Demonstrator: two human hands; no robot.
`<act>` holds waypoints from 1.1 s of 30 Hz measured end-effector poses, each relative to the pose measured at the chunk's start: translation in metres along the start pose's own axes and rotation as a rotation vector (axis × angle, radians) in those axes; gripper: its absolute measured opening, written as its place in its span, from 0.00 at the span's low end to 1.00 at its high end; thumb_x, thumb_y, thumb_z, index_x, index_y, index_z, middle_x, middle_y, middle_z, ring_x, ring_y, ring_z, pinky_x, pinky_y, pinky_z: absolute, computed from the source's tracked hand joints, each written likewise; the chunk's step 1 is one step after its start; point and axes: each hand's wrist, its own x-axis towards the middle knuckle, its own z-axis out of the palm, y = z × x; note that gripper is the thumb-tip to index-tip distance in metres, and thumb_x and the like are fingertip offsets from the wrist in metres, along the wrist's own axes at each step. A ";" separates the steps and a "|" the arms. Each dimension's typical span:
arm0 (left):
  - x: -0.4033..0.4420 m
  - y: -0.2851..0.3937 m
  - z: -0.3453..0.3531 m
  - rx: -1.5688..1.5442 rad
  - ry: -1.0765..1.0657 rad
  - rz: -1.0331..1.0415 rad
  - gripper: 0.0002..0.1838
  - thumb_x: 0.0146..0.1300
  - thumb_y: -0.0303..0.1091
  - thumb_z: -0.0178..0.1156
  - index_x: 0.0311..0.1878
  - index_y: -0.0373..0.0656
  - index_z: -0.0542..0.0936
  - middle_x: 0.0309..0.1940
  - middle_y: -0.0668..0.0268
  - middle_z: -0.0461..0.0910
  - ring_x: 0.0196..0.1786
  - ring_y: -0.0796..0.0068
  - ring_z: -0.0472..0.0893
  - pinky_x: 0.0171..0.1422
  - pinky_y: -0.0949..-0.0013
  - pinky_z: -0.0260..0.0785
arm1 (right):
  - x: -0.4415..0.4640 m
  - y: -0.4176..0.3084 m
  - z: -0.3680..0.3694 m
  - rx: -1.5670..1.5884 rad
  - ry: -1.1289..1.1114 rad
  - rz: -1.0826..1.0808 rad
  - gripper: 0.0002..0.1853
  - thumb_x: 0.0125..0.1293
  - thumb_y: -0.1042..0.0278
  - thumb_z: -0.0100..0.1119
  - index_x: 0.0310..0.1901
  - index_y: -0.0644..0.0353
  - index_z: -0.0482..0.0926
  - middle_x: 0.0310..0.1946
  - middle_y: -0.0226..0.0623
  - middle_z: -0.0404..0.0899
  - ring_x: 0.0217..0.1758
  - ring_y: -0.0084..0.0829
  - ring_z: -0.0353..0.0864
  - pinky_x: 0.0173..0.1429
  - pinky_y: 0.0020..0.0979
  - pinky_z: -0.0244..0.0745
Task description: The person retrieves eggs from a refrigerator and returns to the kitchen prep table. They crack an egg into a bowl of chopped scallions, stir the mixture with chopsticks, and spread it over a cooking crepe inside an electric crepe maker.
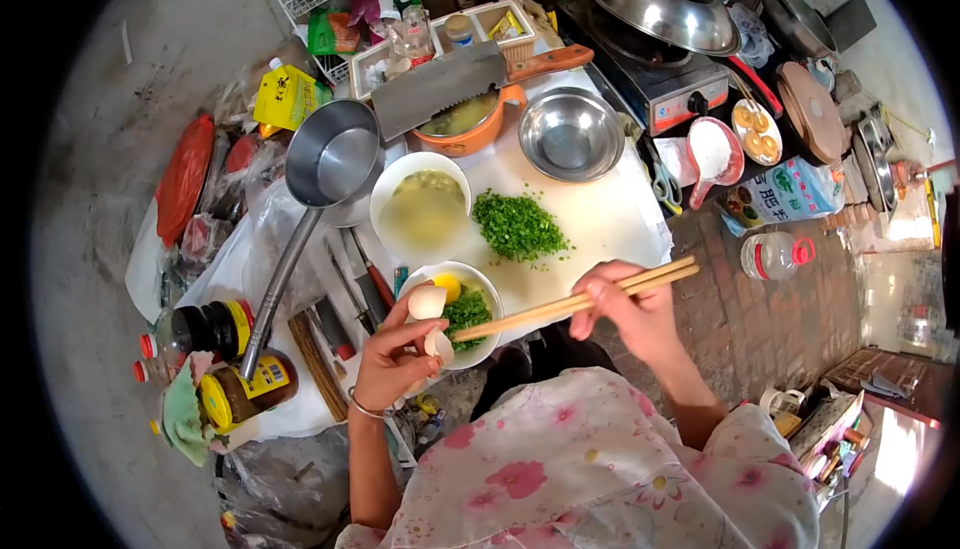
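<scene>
In my left hand (392,357) are the halves of a cracked eggshell (428,301), held at the left rim of a white bowl (490,294). An egg yolk (446,287) and chopped green herbs (468,317) lie in that bowl. My right hand (628,311) grips a pair of wooden chopsticks (560,307), their tips reaching over the bowl toward the shell. Just beyond, a larger white bowl (422,205) holds a cloudy yellowish liquid. A heap of chopped greens (520,226) lies on the white board (600,219).
A steel bowl (571,133) and an orange pot (458,129) with a cleaver (440,87) across it stand at the back. A long-handled saucepan (335,154) and knives (375,279) lie left. A lidded wok (660,4) sits on the stove (690,99) at the back right.
</scene>
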 end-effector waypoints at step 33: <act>0.001 -0.003 0.000 -0.058 -0.011 -0.009 0.22 0.46 0.22 0.62 0.48 0.33 0.76 0.63 0.57 0.58 0.38 0.79 0.77 0.33 0.78 0.74 | 0.003 0.017 0.003 0.050 0.038 0.092 0.09 0.63 0.72 0.49 0.32 0.70 0.74 0.18 0.42 0.74 0.19 0.30 0.76 0.22 0.25 0.73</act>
